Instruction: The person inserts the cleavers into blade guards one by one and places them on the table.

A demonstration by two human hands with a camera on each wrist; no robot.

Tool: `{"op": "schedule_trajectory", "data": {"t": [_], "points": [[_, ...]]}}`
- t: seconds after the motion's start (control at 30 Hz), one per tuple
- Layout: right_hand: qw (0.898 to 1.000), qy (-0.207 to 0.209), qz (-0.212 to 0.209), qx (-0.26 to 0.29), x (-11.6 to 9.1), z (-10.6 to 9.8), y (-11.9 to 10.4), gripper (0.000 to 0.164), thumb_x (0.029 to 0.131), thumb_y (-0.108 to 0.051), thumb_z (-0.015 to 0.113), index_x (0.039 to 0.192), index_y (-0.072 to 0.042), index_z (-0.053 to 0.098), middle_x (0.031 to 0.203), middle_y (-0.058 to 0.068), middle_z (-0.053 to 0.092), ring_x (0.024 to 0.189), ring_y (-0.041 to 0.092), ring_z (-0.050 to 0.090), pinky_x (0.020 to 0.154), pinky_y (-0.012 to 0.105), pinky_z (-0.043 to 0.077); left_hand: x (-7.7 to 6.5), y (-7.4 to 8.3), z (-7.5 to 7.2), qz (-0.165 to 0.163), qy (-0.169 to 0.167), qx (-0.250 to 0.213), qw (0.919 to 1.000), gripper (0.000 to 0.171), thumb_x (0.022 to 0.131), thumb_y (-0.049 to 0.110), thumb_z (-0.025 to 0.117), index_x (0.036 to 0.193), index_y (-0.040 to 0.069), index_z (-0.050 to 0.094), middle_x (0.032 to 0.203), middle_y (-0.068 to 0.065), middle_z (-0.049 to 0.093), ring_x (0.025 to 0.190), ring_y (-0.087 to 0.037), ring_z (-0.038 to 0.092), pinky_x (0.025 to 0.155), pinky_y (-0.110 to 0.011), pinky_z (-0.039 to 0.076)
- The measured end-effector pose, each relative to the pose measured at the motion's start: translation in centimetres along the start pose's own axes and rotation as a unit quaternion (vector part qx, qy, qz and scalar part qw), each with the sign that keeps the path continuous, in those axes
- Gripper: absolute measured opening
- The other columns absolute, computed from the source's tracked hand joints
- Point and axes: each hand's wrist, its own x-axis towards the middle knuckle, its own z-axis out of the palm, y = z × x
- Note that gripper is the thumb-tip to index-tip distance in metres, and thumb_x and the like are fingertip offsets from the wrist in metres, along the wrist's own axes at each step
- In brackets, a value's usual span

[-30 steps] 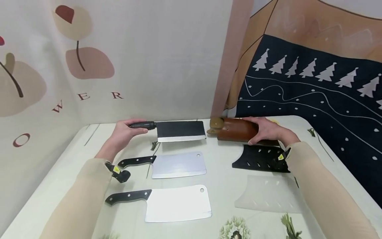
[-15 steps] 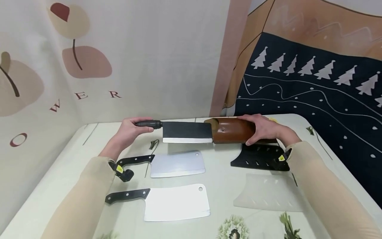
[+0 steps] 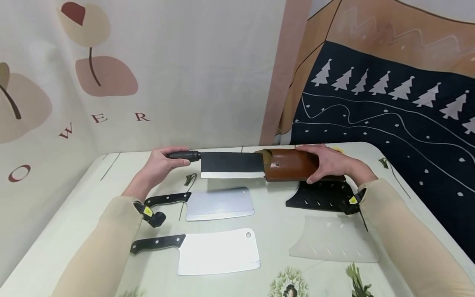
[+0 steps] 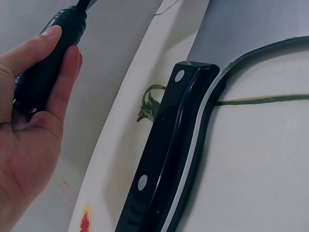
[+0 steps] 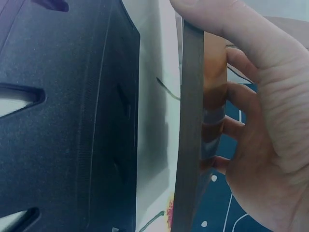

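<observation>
A black-bladed cleaver [image 3: 231,161] with a bright edge hangs level at the back of the table; my left hand [image 3: 160,164] grips its black handle [image 4: 50,58]. The blade's far end meets the mouth of a brown leather sheath [image 3: 291,164], and the tip is hidden there. Across the sheath lies my right hand [image 3: 330,162], thumb on the near edge and fingers round the far side, as the right wrist view shows. Beneath the right wrist is a black blade guard [image 3: 315,196]. Below my left hand lies a cleaver with a grey blade [image 3: 220,204].
Nearest the front lies a larger cleaver with a shiny blade [image 3: 219,252]. A translucent white blade guard [image 3: 334,239] rests at front right. A pale curtain [image 3: 185,74] and a dark tree-patterned cloth [image 3: 386,103] stand behind the white table [image 3: 274,231].
My left hand has brought the black-bladed cleaver rightward, from apart from the sheath to its mouth. In the last half second both have stayed nearly still, dipping slightly.
</observation>
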Motion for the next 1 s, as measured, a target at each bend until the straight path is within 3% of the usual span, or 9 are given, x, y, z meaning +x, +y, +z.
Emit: {"op": "schedule_trajectory", "data": {"t": [0.37,0.73,1.0], "points": [[1.000,-0.002,-0.013,0.023,0.0,0.1,0.1,0.101,0.071,-0.031,0.093,0.155,-0.009,0.041,0.150,0.018,0.046,0.127,0.037,0.044,0.098,0.057,0.046,0.1,-0.4,-0.1,0.000,-0.012,-0.041,0.9991,0.043,0.090,-0.003,0.076,0.130,-0.008,0.062,0.111,-0.001,0.069,0.098,-0.011,0.071,0.092,-0.023,0.053],[0.999,-0.005,-0.018,0.034,-0.1,0.5,-0.2,0.100,0.072,-0.029,0.092,0.155,-0.011,0.041,0.150,0.016,0.046,0.127,0.035,0.043,0.098,0.055,0.046,0.3,-0.6,0.3,0.013,-0.028,-0.097,0.9948,0.028,0.088,-0.009,0.074,0.110,0.007,0.075,0.104,-0.003,0.074,0.095,-0.014,0.073,0.089,-0.026,0.055],[0.999,-0.003,-0.010,0.033,0.2,0.3,-1.0,0.101,0.071,-0.028,0.092,0.156,-0.013,0.040,0.151,0.015,0.045,0.129,0.034,0.042,0.101,0.057,0.045,0.9,-0.6,1.0,0.014,-0.028,-0.089,0.9955,0.031,0.088,-0.007,0.076,0.117,0.001,0.070,0.106,-0.003,0.073,0.098,-0.014,0.072,0.091,-0.024,0.054]]}}
